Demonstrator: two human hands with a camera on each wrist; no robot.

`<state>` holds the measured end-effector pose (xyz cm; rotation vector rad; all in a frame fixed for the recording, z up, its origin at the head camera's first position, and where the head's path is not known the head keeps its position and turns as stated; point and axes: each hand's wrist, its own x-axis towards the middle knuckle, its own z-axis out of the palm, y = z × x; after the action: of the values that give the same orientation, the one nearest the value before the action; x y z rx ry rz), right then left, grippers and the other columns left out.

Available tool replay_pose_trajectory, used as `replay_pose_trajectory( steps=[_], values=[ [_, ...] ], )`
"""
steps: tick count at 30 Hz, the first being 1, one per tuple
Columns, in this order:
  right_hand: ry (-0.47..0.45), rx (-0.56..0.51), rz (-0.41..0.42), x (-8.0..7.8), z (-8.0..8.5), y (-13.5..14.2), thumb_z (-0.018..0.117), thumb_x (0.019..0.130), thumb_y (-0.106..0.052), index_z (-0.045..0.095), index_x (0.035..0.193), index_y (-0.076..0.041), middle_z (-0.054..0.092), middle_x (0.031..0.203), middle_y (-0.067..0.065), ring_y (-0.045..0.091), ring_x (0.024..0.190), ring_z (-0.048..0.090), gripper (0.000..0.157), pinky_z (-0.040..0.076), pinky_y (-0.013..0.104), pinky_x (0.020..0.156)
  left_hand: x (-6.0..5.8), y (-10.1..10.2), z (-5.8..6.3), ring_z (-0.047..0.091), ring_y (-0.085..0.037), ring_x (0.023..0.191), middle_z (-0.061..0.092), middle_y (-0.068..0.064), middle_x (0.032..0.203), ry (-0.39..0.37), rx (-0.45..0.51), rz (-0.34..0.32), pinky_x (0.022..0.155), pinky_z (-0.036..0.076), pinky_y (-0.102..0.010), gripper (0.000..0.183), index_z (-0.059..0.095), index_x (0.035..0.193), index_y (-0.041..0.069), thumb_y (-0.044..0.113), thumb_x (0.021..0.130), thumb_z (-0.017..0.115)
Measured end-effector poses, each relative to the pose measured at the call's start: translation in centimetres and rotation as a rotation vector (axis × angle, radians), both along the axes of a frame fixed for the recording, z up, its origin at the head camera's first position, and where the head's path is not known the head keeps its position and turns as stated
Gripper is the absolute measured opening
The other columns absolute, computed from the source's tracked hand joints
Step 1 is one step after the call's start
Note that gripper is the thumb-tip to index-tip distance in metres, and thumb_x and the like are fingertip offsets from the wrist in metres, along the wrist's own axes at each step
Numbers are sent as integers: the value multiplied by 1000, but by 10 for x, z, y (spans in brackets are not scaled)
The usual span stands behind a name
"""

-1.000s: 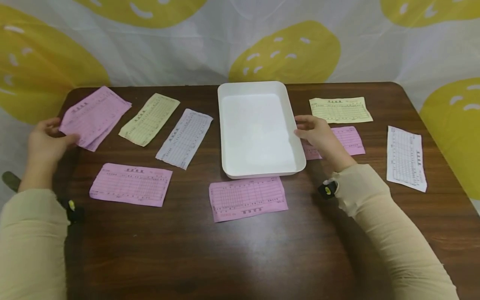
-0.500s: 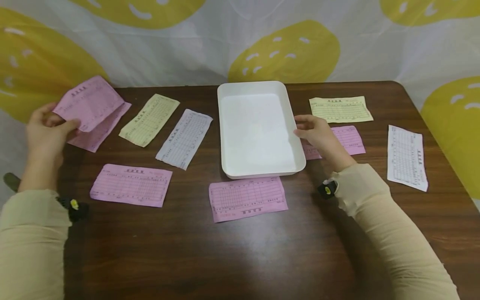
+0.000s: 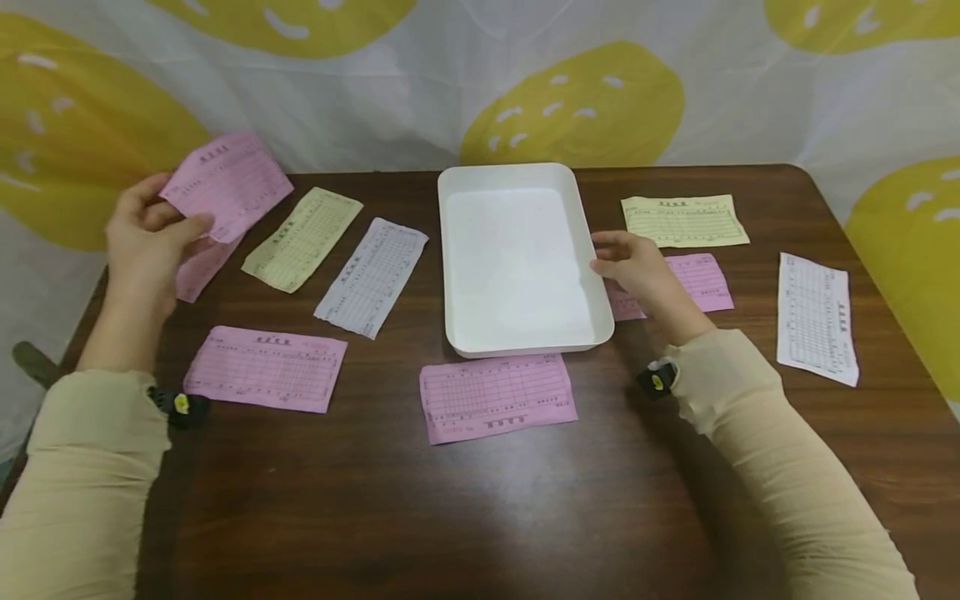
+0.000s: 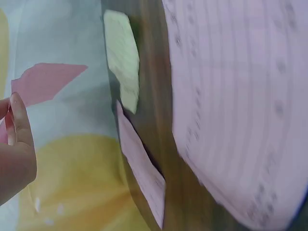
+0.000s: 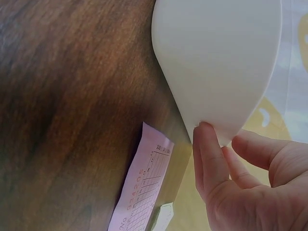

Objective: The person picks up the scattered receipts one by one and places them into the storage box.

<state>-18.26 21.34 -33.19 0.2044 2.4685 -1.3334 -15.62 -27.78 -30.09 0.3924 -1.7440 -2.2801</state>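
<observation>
At the far left of the head view, my left hand (image 3: 150, 250) pinches a printed pink paper slip (image 3: 228, 185) between thumb and fingers, raised above the table. A second pink slip (image 3: 202, 268) lies partly hidden beneath it. The left wrist view shows the left hand (image 4: 17, 147) at its left edge with a bit of the held slip. My right hand (image 3: 637, 271) touches the right side of a white rectangular tray (image 3: 603, 329). In the right wrist view, the fingertips (image 5: 208, 132) press against the tray's outer wall, with the thumb by its rim.
Yellow slips lie at left (image 3: 303, 240) and right (image 3: 684, 221); white slips at left (image 3: 372, 277) and far right (image 3: 816, 318). Pink slips lie front left (image 3: 266, 369), before the tray (image 3: 497, 398) and behind the right hand (image 3: 701, 281). A patterned cloth (image 3: 360, 100) hangs behind the table.
My left hand has lifted the upper pink slip off the lower one and carried it rightward and up. The right hand and the tray have stayed in place.
</observation>
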Motion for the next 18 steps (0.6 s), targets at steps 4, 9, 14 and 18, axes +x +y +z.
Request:
replay_pose_trajectory(
  steps=[4, 9, 14, 18],
  values=[
    [-8, -15, -5, 0, 0, 1, 52, 97, -10, 37, 145, -3, 47, 136, 25, 21, 111, 52, 51, 51, 31, 98, -2, 18, 2, 61, -8, 67, 63, 2, 84, 34, 19, -62, 51, 54, -16, 59, 47, 125, 13, -17, 78, 64],
    [-5, -13, -9, 0, 0, 0, 52, 97, -10, 38, 144, -3, 48, 135, 24, 21, 111, 53, 50, 52, 27, 94, -4, 45, 5, 62, -9, 69, 61, -1, 88, 62, 80, -141, 55, 56, -17, 64, 44, 131, 11, -18, 79, 64],
    [-3, -2, -11, 1, 1, -1, 53, 97, -10, 39, 144, -4, 49, 135, 23, 20, 108, 54, 50, 53, 27, 92, -7, 75, 8, 62, -9, 71, 62, 0, 88, 59, 54, -214, 59, 57, -18, 67, 39, 137, 9, -15, 80, 65],
    [-3, -8, -12, 0, 0, 0, 53, 96, -9, 38, 144, -3, 49, 132, 21, 18, 106, 54, 51, 53, 23, 89, -8, 100, 8, 63, -9, 71, 63, 1, 90, 68, 19, -286, 60, 57, -19, 63, 40, 136, 7, -14, 81, 63]
  ],
)
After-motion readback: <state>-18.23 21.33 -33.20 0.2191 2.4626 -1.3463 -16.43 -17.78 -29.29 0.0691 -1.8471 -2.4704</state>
